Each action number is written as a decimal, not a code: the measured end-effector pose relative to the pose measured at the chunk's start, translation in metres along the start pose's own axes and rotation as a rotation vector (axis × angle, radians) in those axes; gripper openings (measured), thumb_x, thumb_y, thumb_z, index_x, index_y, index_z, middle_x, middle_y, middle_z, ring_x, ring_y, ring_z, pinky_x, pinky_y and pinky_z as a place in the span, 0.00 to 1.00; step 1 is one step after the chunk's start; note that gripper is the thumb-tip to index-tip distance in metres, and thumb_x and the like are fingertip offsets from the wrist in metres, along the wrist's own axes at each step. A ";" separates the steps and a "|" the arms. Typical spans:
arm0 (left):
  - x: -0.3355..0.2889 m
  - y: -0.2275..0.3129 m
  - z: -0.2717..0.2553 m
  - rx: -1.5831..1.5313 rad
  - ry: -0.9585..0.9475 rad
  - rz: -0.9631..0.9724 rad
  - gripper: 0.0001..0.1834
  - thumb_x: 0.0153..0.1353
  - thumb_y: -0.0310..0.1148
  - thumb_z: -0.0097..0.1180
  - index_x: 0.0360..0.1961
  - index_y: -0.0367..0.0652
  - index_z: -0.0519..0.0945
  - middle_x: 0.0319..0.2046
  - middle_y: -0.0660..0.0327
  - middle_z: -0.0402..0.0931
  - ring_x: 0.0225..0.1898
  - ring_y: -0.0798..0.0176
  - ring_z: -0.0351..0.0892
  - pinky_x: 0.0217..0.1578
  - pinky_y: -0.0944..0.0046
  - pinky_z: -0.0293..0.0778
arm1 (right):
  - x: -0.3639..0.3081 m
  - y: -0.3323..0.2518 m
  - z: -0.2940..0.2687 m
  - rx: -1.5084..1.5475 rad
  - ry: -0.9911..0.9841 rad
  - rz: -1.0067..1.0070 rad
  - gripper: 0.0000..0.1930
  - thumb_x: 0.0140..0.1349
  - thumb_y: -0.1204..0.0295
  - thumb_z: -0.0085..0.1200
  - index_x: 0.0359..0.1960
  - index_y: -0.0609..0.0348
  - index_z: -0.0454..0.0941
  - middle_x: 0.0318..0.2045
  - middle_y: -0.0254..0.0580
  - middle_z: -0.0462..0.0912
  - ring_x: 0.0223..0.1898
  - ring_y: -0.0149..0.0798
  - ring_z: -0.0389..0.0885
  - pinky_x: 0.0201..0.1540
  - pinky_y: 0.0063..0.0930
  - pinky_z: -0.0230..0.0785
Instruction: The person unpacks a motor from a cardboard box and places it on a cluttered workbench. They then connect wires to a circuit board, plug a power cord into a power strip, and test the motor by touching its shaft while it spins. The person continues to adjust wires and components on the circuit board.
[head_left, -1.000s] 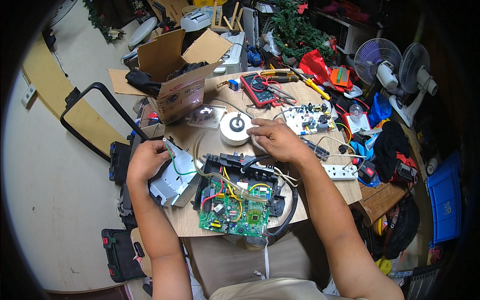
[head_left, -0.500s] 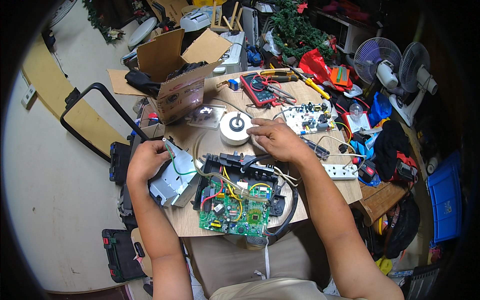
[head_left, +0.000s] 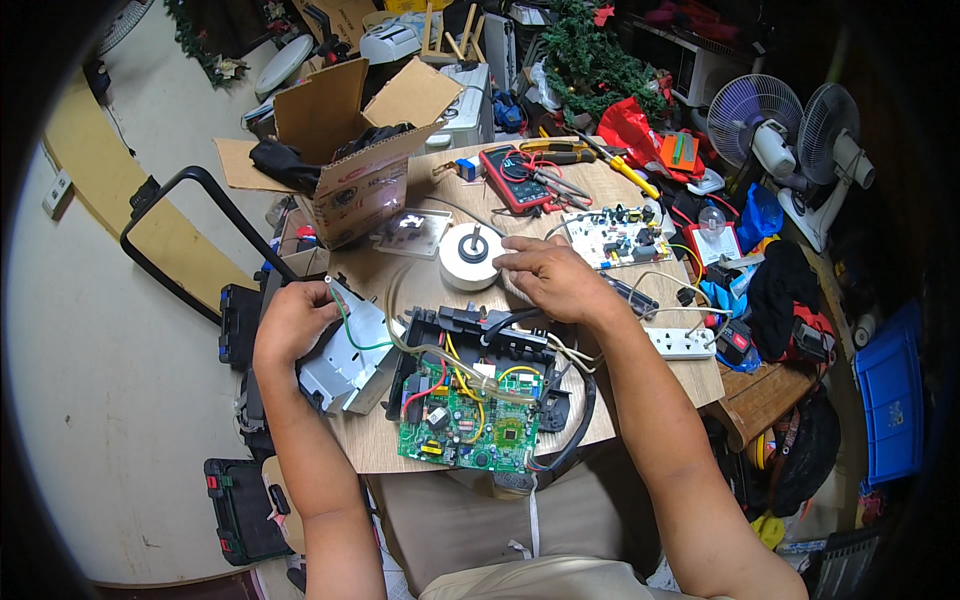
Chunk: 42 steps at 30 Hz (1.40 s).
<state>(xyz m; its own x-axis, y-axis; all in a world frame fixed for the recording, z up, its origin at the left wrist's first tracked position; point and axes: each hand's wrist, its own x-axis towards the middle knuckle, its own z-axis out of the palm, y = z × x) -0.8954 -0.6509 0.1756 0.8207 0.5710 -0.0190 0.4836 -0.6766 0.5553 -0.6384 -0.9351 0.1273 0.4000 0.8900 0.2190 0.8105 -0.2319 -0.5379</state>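
My left hand is closed on the upper end of a bent sheet-metal cover, beside a thin green wire. At the middle of the table stands a white round motor with its shaft pointing up. The fingertips of my right hand rest against the motor's right side, fingers stretched out and slightly apart; the thumb is hidden. Between my forearms lies a green circuit board in a black plastic housing, with red, yellow and black wires and a clear tube across it.
Behind the motor lie a small display board and a red multimeter. A second circuit board, a power strip and a yellow soldering iron are to the right. An open cardboard box stands at the back left.
My hands, the motor and the metal cover stay in place. Only the lit pattern on the small display board looks different.
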 end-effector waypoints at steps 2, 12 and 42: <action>0.000 0.000 0.000 0.006 0.002 0.000 0.09 0.61 0.30 0.69 0.37 0.34 0.87 0.28 0.58 0.86 0.31 0.66 0.81 0.39 0.63 0.77 | 0.000 0.001 0.001 0.000 0.002 -0.004 0.18 0.70 0.68 0.51 0.59 0.49 0.86 0.68 0.50 0.78 0.65 0.50 0.76 0.71 0.45 0.56; 0.001 -0.002 0.000 0.002 -0.009 0.007 0.09 0.61 0.30 0.68 0.37 0.34 0.87 0.28 0.58 0.86 0.31 0.66 0.81 0.38 0.63 0.77 | 0.000 0.002 0.001 -0.001 0.008 -0.025 0.18 0.70 0.69 0.51 0.59 0.50 0.86 0.68 0.51 0.77 0.66 0.50 0.76 0.72 0.48 0.55; 0.000 0.000 0.000 0.016 -0.005 0.008 0.10 0.61 0.31 0.68 0.38 0.34 0.88 0.28 0.57 0.86 0.32 0.65 0.82 0.39 0.62 0.77 | 0.001 0.001 0.000 0.009 -0.007 0.011 0.18 0.71 0.68 0.51 0.59 0.50 0.86 0.68 0.51 0.77 0.67 0.50 0.75 0.73 0.48 0.53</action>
<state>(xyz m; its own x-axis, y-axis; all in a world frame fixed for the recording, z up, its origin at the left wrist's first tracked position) -0.8955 -0.6507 0.1758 0.8263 0.5629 -0.0185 0.4815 -0.6890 0.5416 -0.6378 -0.9344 0.1267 0.4059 0.8901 0.2074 0.8023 -0.2384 -0.5473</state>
